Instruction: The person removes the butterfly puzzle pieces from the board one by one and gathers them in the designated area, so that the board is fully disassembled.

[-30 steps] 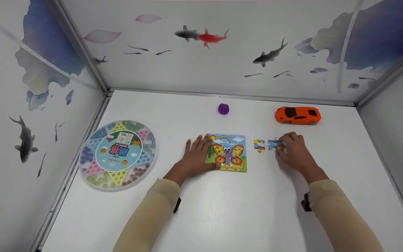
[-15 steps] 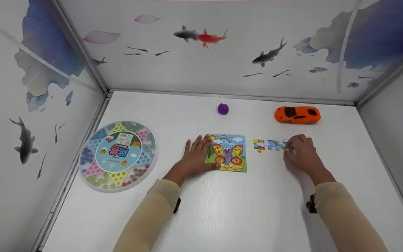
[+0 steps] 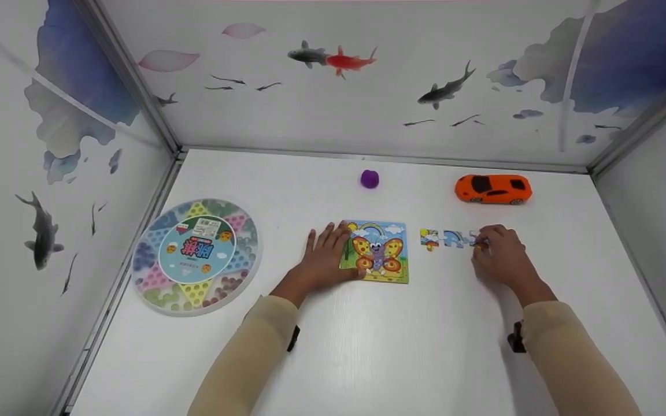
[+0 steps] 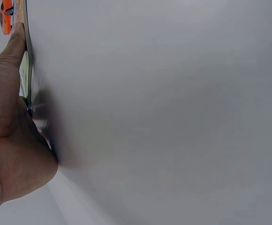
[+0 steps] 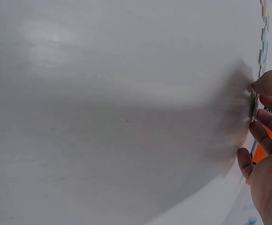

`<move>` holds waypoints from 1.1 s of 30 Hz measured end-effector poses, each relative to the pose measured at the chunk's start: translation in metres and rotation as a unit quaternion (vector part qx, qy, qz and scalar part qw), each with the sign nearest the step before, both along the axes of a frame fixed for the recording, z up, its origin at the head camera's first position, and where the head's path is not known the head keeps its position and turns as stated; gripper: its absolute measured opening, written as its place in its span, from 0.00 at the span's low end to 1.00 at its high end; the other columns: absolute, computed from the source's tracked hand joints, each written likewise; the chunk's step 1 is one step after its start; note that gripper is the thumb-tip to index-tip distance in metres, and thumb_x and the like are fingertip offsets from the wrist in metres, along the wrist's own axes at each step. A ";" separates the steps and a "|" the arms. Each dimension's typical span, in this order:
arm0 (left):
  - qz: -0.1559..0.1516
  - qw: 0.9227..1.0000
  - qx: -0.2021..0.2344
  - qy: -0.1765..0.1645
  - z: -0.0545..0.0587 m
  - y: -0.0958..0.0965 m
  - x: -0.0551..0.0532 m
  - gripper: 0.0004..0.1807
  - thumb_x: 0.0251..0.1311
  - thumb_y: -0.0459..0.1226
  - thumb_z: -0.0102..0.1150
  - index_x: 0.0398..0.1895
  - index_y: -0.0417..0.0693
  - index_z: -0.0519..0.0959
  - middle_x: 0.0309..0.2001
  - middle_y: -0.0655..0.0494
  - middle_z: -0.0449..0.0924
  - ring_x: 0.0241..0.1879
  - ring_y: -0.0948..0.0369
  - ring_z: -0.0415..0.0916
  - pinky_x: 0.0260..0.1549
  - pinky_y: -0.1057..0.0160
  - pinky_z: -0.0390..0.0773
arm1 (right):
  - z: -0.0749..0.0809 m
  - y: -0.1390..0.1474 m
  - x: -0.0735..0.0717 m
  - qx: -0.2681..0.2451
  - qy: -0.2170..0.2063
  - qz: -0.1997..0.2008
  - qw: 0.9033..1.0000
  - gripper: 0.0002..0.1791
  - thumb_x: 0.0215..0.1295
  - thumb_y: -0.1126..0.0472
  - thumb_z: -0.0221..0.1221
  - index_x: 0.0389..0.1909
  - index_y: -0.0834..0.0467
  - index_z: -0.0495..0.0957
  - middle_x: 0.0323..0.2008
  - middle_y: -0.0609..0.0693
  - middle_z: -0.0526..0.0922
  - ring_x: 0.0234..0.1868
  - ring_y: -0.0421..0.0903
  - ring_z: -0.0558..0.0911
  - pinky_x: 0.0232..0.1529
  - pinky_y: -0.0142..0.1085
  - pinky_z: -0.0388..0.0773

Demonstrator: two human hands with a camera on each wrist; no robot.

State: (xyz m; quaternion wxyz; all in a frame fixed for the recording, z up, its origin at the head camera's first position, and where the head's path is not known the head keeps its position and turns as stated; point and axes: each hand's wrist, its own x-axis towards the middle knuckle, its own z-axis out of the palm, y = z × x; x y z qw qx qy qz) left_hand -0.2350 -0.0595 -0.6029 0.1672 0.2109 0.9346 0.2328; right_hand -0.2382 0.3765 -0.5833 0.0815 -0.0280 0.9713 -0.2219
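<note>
In the head view my left hand rests with spread, straight fingers on the left side of a square butterfly jigsaw puzzle. Its thumb lies along the lower edge, as the left wrist view also shows. Right of the puzzle, a sun jigsaw piece and a rainbow jigsaw piece lie in a row on the table. At the row's right end my right hand pinches another jigsaw piece, mostly hidden by the fingers. From the right wrist, thumb and fingertips are seen at the table surface.
An orange toy car stands behind the right hand. A small purple ball-like object lies near the back wall. At the left is a round, clear-lidded game box with coloured beads around its rim.
My right hand has shifted a little to the right along the row, uncovering the rainbow piece. Over the last half second it barely moves. The left hand stays in place.
</note>
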 end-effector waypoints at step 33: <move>-0.002 1.000 -0.009 -0.005 0.001 0.001 -0.002 0.61 0.71 0.72 0.57 0.93 0.49 0.44 0.94 0.54 0.33 0.93 0.48 0.28 0.88 0.35 0.25 | 0.006 0.001 0.002 0.070 0.023 0.063 0.995 0.23 0.82 0.59 0.58 0.68 0.68 0.83 0.73 0.70 0.78 0.71 0.73 0.75 0.75 0.71 0.72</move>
